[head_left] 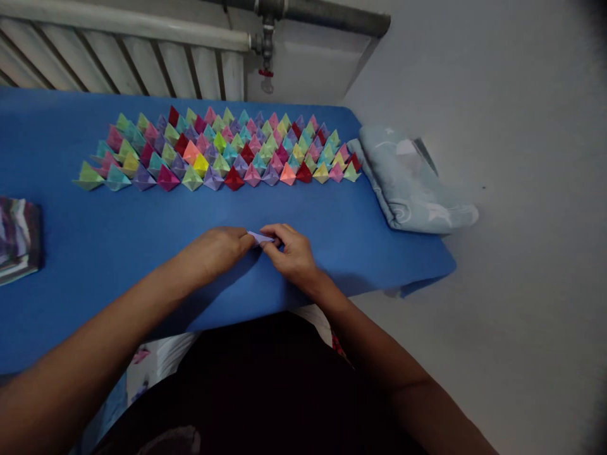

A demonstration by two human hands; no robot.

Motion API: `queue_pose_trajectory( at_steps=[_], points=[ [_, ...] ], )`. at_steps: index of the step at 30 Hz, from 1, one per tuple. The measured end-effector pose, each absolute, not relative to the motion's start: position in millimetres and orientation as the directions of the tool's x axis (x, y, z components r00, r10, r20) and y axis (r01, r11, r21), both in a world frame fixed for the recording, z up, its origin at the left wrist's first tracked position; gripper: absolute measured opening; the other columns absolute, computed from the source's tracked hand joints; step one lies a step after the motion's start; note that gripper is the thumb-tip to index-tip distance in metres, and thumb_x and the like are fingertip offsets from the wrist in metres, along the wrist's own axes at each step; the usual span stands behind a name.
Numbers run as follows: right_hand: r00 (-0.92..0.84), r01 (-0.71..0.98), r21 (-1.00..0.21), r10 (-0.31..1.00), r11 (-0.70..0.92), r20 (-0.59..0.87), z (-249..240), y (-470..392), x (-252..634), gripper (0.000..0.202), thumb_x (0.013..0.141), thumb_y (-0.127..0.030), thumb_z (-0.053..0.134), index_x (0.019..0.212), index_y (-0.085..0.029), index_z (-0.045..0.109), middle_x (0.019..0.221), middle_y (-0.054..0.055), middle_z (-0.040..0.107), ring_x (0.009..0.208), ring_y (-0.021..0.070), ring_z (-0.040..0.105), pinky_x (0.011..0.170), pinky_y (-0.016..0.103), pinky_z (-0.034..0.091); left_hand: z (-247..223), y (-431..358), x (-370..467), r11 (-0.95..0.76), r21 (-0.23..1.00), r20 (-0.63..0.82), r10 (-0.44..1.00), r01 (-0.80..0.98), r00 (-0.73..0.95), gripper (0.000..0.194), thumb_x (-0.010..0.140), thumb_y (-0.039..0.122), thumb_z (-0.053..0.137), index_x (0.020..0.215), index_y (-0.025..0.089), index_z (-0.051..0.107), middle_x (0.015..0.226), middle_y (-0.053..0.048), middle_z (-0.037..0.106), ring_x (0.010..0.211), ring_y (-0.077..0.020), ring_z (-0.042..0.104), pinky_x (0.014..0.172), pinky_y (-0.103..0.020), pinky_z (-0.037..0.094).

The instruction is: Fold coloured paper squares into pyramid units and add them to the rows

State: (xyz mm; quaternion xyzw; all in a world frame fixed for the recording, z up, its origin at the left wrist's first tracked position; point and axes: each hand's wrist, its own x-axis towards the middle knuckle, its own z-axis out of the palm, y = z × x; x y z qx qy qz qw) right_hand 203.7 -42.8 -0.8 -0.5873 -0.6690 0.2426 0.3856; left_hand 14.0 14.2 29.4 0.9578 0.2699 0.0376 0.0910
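A small folded piece of lilac paper (260, 238) is held between my two hands, close to the front edge of the blue table. My left hand (222, 248) has its fingers closed on the paper's left end. On the right end, the thumb and fingers of my right hand (290, 251) pinch the paper. Beyond my hands stand several rows of small folded paper boats (213, 177) in green, blue, purple, pink, red, yellow and orange.
The blue tabletop (118, 234) runs along a radiator (142, 57) with a pipe and red valve handle (266, 73). A folded grey-blue cloth (408, 183) lies at the right against the wall. A patterned, box-like object (19, 237) sits at the left edge.
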Motion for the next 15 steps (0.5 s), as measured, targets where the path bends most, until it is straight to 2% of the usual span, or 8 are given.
queue_pose_trajectory(
  at_steps=[3,6,8,10,13,15],
  points=[
    [0.034,0.486,-0.856,0.975,0.178,0.222,-3,-40,201,0.021,0.083,-0.022,0.064,0.103,-0.022,0.071,0.094,0.001,0.068,0.078,0.0132,0.062,0.075,0.027,0.049,37,9,18,-0.803,0.094,-0.04,0.587,0.588,0.808,0.025,0.096,0.016,0.041,0.092,0.014,0.066,0.078,-0.007,0.066,0.068,-0.0195,0.061,0.062,-0.03,0.041],
    [0.115,0.312,-0.941,0.978,0.13,0.173,-2,-41,198,0.027,0.083,-0.027,0.065,0.11,-0.023,0.067,0.099,0.002,0.069,0.077,0.0125,0.062,0.07,0.026,0.051,43,1,17,-0.653,0.144,0.013,0.752,0.743,0.659,0.022,0.093,0.02,0.046,0.091,0.016,0.067,0.081,-0.009,0.069,0.071,-0.0211,0.064,0.063,-0.03,0.042],
    [0.156,0.205,-0.974,0.979,0.1,0.133,1,-44,194,0.03,0.083,-0.031,0.065,0.112,-0.024,0.065,0.099,0.002,0.069,0.075,0.012,0.062,0.067,0.025,0.051,45,-6,15,-0.525,0.299,0.103,0.848,0.797,0.52,0.021,0.09,0.023,0.049,0.092,0.018,0.069,0.085,-0.007,0.072,0.074,-0.0206,0.066,0.065,-0.028,0.044],
    [0.154,0.16,-0.982,0.98,0.1,0.125,5,-48,190,0.03,0.083,-0.033,0.065,0.112,-0.024,0.064,0.098,0.002,0.069,0.076,0.0123,0.063,0.068,0.026,0.052,47,-15,15,-0.409,0.505,0.162,0.91,0.76,0.382,0.021,0.086,0.027,0.052,0.092,0.02,0.071,0.085,-0.004,0.074,0.074,-0.0188,0.066,0.067,-0.027,0.044],
    [0.169,0.181,-0.971,0.967,0.158,0.189,13,-55,184,0.028,0.082,-0.033,0.066,0.109,-0.024,0.066,0.105,0.004,0.069,0.089,0.015,0.064,0.071,0.026,0.053,52,-31,18,-0.243,0.775,0.125,0.964,0.584,0.234,0.025,0.081,0.038,0.055,0.087,0.02,0.071,0.075,0.0,0.071,0.064,-0.0155,0.06,0.062,-0.026,0.043],
    [0.184,0.163,-0.971,0.961,0.176,0.205,19,-60,182,0.03,0.081,-0.034,0.067,0.108,-0.024,0.066,0.11,0.005,0.069,0.095,0.0161,0.064,0.073,0.026,0.053,58,-41,21,-0.142,0.883,0.068,0.982,0.447,0.178,0.024,0.076,0.041,0.058,0.08,0.02,0.069,0.069,0.001,0.068,0.062,-0.0142,0.057,0.06,-0.025,0.042]
  ],
)
